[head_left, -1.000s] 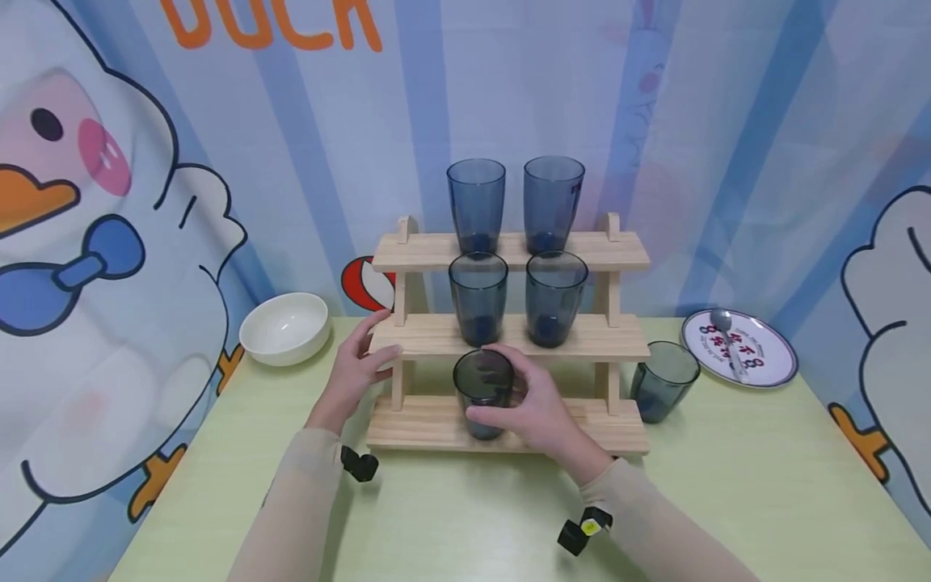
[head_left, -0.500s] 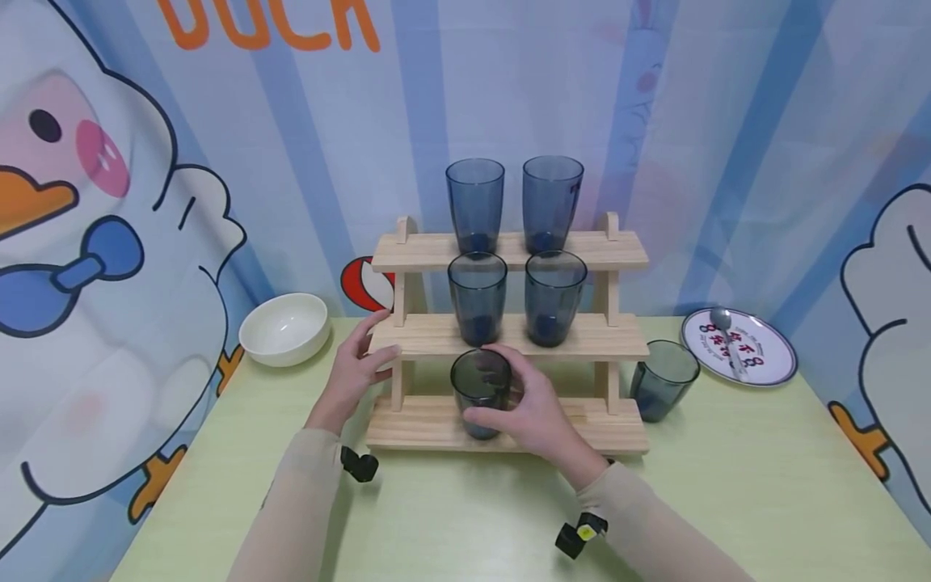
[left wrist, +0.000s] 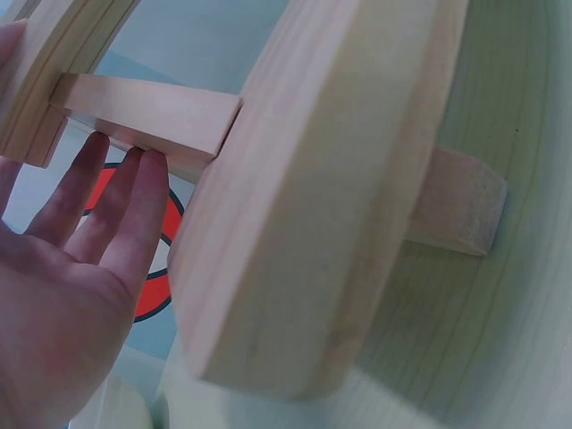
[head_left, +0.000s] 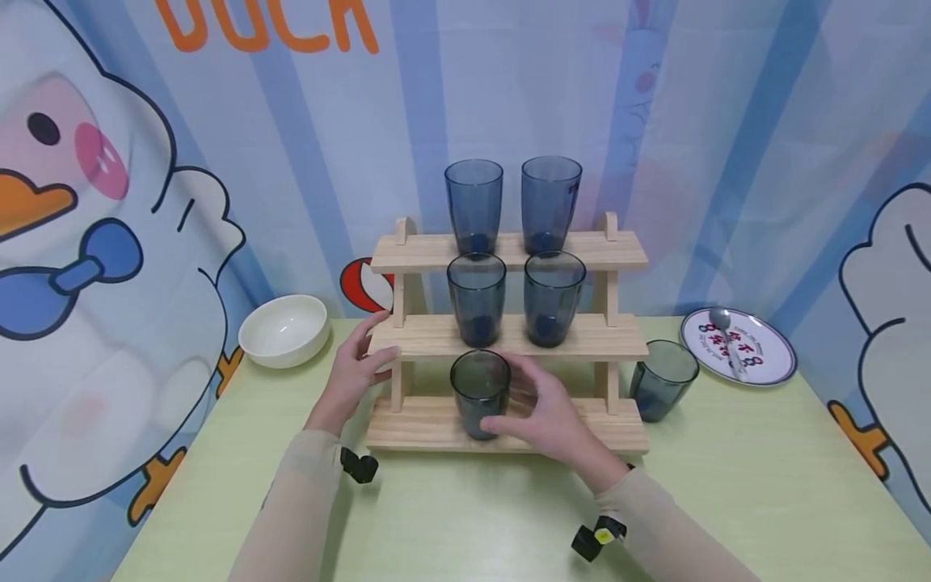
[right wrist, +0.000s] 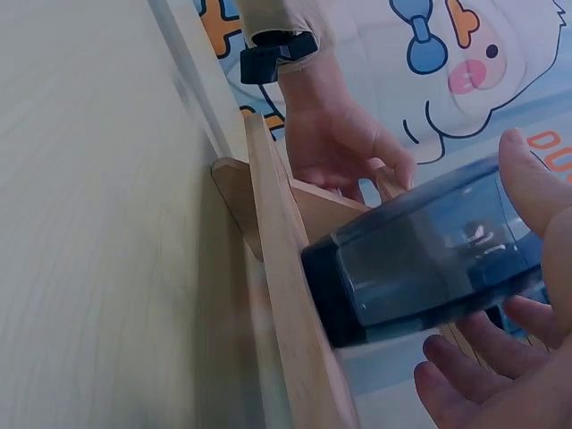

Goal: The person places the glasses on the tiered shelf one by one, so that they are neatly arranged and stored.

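Observation:
A dark tinted drinking glass (head_left: 480,392) stands upright on the bottom board of a three-tier wooden stand (head_left: 422,422). My right hand (head_left: 549,416) is around the glass's right side, with thumb and fingers spread apart. In the right wrist view, the thumb lies close to the glass (right wrist: 429,255); whether it touches cannot be told. My left hand (head_left: 351,380) is at the stand's left side. The left wrist view has its fairly straight fingertips (left wrist: 134,170) against the wooden upright (left wrist: 152,112). More tinted glasses (head_left: 476,303) stand in pairs on the middle and top boards.
Another tinted glass (head_left: 663,381) stands on the table (head_left: 451,517) just right of the stand. Behind it lies a printed plate (head_left: 771,360) bearing a metal spoon (head_left: 727,339). A white bowl (head_left: 284,331) sits at the left. A duck-print curtain (head_left: 327,162) hangs behind.
The glass on the bottom board shifted slightly left, then stayed put. My right hand has loosened from it and drawn a little to the right. My left hand has stayed in place.

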The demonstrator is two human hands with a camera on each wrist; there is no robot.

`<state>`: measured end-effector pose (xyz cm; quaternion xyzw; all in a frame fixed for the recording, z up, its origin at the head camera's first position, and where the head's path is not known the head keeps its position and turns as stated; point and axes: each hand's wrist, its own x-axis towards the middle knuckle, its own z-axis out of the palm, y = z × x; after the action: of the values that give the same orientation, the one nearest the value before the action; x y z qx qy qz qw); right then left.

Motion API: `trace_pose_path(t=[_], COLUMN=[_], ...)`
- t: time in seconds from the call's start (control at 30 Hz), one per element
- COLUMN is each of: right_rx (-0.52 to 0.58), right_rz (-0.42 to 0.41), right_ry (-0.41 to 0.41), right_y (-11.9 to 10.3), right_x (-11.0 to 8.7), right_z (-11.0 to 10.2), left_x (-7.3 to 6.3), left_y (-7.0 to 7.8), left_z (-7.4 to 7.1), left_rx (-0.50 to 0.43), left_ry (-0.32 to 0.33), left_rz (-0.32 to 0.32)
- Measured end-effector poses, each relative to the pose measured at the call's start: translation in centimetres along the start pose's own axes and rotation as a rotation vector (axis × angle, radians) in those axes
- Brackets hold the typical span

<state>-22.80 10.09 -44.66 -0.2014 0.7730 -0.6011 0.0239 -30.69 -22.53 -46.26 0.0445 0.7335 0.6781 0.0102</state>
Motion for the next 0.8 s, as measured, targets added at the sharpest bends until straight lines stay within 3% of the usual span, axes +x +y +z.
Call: trace_pose_path(t=[0.13,0.4,0.8], right_rx=[-0.007,-0.023,-0.125], right_rz=[0.005,-0.077,-0.107], right_ry=[-0.011,-0.002,0.089], right_y=[0.3,1.5,2.2], right_x=[-1.0,-3.1,-5.5], right_z=[-1.3,-4.8,-9.8], left_x=[-0.1,-0.2,0.0], left_y=[0.0,0.0,-0.1], left_z=[0.1,0.2,0.0], left_rx=[-0.004,-0.001,0.01], left_ry=[-0.001,-0.003,-0.001], left_rz=[-0.003,0.002,0.009])
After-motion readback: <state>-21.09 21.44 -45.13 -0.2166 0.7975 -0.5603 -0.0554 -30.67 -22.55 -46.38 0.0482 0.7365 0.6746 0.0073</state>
